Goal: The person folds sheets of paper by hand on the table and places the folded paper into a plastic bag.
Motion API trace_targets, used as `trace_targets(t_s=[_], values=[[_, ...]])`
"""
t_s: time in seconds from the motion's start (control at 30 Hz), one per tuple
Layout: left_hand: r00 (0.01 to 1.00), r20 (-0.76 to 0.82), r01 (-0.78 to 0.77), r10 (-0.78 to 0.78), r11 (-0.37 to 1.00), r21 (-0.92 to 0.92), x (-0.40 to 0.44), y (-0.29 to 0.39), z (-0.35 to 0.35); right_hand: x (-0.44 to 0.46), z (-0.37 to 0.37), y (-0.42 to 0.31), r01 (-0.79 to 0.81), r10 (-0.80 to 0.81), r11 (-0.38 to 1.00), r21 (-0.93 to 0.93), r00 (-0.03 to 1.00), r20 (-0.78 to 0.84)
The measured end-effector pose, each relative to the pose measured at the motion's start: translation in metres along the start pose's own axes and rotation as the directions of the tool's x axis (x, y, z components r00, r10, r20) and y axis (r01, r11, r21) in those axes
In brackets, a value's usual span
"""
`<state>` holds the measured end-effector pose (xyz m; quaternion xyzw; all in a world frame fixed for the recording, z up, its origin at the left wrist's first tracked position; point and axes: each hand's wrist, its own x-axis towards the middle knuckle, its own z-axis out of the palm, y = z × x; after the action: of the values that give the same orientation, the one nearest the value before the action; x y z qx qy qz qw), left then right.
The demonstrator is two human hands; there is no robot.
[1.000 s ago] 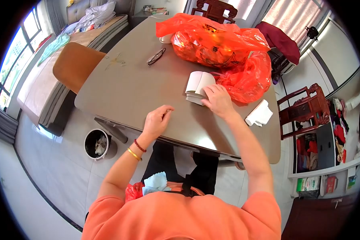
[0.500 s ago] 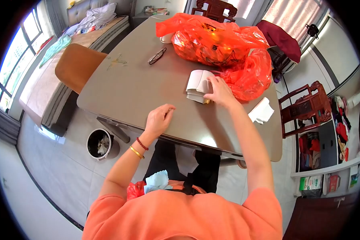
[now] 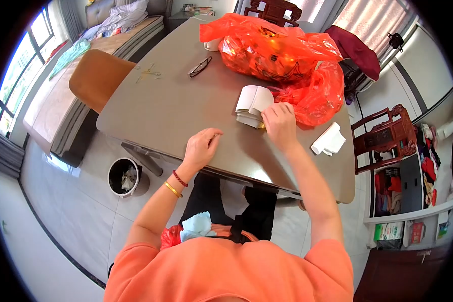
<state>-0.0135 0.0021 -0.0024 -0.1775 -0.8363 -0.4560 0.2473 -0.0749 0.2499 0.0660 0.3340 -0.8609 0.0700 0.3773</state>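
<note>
A stack of white paper pieces [image 3: 254, 103] lies near the middle of the grey-brown table [image 3: 171, 116], with a bit of yellow at its lower right edge. My right hand [image 3: 279, 122] is at the right side of the stack, its fingers closed together; what they pinch is too small to make out. Over the table's near edge, my left hand [image 3: 201, 147] is curled with thumb and fingers together, and anything inside is hidden. Behind the stack sit red plastic bags [image 3: 282, 55] with shiny contents. A crumpled white paper [image 3: 329, 139] rests to the right.
Glasses [image 3: 200, 66] lie on the table's far left part. An orange-brown chair [image 3: 100, 78] stands at the left edge, a carved wooden chair [image 3: 382, 138] at the right. A waste bin [image 3: 128, 177] is on the floor at left. A light blue cloth [image 3: 197, 225] is at my lap.
My right hand has shifted slightly right, off the top of the paper stack, and its fingers have closed together. The left hand has hardly moved. The view has shifted a little.
</note>
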Motion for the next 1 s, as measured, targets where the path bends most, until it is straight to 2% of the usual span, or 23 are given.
trace_targets(t_s=[0.1, 0.2, 0.27, 0.3, 0.4, 0.5, 0.6, 0.7, 0.73, 0.83, 0.9, 0.93, 1.0], values=[[1.0, 0.011, -0.023, 0.022, 0.996, 0.088, -0.003, 0.01, -0.005, -0.011, -0.014, -0.03, 0.105, -0.107, 0.994, -0.027, 0.992, -0.07], [0.946, 0.078, -0.323, 0.314, 0.926, 0.195, -0.012, 0.047, 0.0, -0.036, -0.025, -0.063, 0.112, -0.109, 0.99, 0.086, 0.993, -0.046], [0.938, 0.198, -0.311, 0.285, 0.944, 0.112, -0.027, 0.059, 0.013, -0.055, -0.034, -0.081, 0.073, -0.071, 0.975, 0.208, 0.997, -0.018], [0.934, 0.16, -0.338, 0.32, 0.935, 0.105, -0.032, 0.058, 0.021, -0.064, -0.038, -0.087, 0.05, -0.051, 0.965, 0.259, 0.999, -0.006], [0.856, 0.31, -0.477, 0.414, 0.863, 0.164, -0.041, 0.041, 0.027, -0.09, -0.052, -0.091, -0.079, 0.04, 0.927, 0.367, 0.993, 0.114], [0.846, 0.34, -0.47, 0.41, 0.875, 0.116, -0.044, 0.044, 0.02, -0.111, -0.059, -0.079, -0.253, 0.143, 0.851, 0.46, 0.955, 0.261], [0.82, 0.421, -0.494, 0.387, 0.85, 0.181, -0.039, 0.05, 0.013, -0.115, -0.064, -0.069, -0.236, 0.145, 0.888, 0.395, 0.958, 0.247], [0.825, 0.358, -0.533, 0.438, 0.814, 0.233, -0.037, 0.054, 0.012, -0.115, -0.067, -0.063, -0.158, 0.075, 0.926, 0.342, 0.967, 0.244], [0.829, 0.348, -0.519, 0.438, 0.834, 0.185, -0.035, 0.057, 0.012, -0.116, -0.067, -0.061, -0.123, 0.043, 0.936, 0.331, 0.969, 0.241], [0.843, 0.347, -0.469, 0.412, 0.878, 0.097, -0.034, 0.06, 0.016, -0.116, -0.065, -0.064, -0.222, 0.114, 0.875, 0.431, 0.958, 0.262], [0.845, 0.384, -0.441, 0.372, 0.891, 0.105, -0.031, 0.052, 0.021, -0.118, -0.065, -0.061, -0.369, 0.208, 0.826, 0.426, 0.902, 0.378], [0.879, 0.36, -0.371, 0.313, 0.923, 0.103, -0.03, 0.05, 0.024, -0.119, -0.066, -0.059, -0.444, 0.255, 0.794, 0.415, 0.864, 0.435], [0.933, 0.309, -0.223, 0.185, 0.97, 0.093, -0.024, 0.059, 0.031, -0.109, -0.062, -0.062, -0.536, 0.383, 0.716, 0.448, 0.837, 0.39]])
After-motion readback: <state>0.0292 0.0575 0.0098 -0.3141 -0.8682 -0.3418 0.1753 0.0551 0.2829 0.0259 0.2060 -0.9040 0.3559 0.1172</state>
